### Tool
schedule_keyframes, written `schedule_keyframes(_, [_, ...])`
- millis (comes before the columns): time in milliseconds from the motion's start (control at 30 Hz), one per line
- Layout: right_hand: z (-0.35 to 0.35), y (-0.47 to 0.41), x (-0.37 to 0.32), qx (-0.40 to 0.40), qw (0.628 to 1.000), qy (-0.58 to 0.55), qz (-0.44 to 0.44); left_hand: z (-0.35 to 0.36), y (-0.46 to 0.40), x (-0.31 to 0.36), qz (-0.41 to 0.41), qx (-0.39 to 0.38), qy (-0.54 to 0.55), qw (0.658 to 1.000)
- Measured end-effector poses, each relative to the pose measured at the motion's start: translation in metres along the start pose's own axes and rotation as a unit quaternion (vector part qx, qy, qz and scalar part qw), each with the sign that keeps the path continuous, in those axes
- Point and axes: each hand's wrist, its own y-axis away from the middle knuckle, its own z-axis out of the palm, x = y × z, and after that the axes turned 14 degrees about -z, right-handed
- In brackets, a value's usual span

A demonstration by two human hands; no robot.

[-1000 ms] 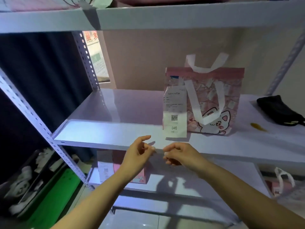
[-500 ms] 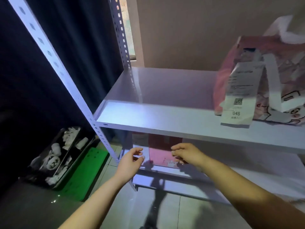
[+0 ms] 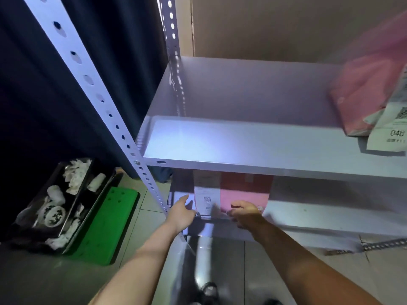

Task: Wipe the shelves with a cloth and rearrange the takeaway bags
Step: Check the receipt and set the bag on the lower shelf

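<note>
both hands, left [image 3: 184,213] and right [image 3: 244,213], reach a pink bag [image 3: 243,193] on our lower shelf [image 3: 330,214], grasp unclear; no cloth shows, so we judge wiping and rearranging remain.

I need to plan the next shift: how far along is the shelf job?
Done: one pink bag stands on the middle shelf. In hand: both the left hand and right hand reach the pink bag on the lower shelf. Left: no cloth is in view, so wiping cannot be confirmed.
</note>
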Motion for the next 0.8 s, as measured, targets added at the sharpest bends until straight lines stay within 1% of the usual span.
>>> schedule_keyframes(100, [0.012, -0.017, 0.009, -0.013, 0.999, 0.026, -0.019, 0.003, -0.016, -0.003, -0.016, -0.017, 0.053, 0.998])
schedule_keyframes(200, [0.02, -0.03, 0.006, -0.008, 0.999, 0.044, -0.007, 0.007, -0.03, -0.005, -0.037, -0.038, 0.116, 0.992])
schedule_keyframes(233, [0.022, -0.032, 0.003, -0.02, 0.997, 0.077, -0.002, 0.009, -0.034, -0.006, -0.044, -0.046, 0.142, 0.988])
schedule_keyframes(300, [0.026, -0.036, 0.002, -0.01, 0.994, 0.108, -0.003, 0.013, -0.036, -0.004, -0.053, -0.055, 0.178, 0.981])
schedule_keyframes(367, [0.034, -0.035, 0.006, -0.015, 0.996, 0.087, -0.006, 0.018, -0.036, -0.002, -0.04, -0.05, 0.185, 0.981])
schedule_keyframes(400, [0.039, -0.032, 0.01, -0.006, 0.998, 0.06, -0.011, 0.02, -0.035, -0.003, -0.028, -0.058, 0.184, 0.981])
schedule_keyframes(467, [0.046, -0.026, 0.017, 0.008, 1.0, 0.012, -0.02, 0.024, -0.031, -0.007, -0.019, -0.079, 0.216, 0.973])
schedule_keyframes(567, [0.05, -0.006, 0.02, -0.011, 0.999, -0.021, -0.023, 0.024, -0.022, -0.016, -0.012, -0.086, 0.241, 0.967])
schedule_keyframes(667, [0.05, 0.011, 0.024, -0.026, 0.999, -0.035, -0.015, 0.023, -0.012, -0.028, -0.001, -0.107, 0.218, 0.97])
schedule_keyframes(800, [0.049, 0.022, 0.031, -0.031, 0.998, -0.036, -0.028, 0.022, -0.004, -0.044, 0.007, -0.123, 0.206, 0.971])
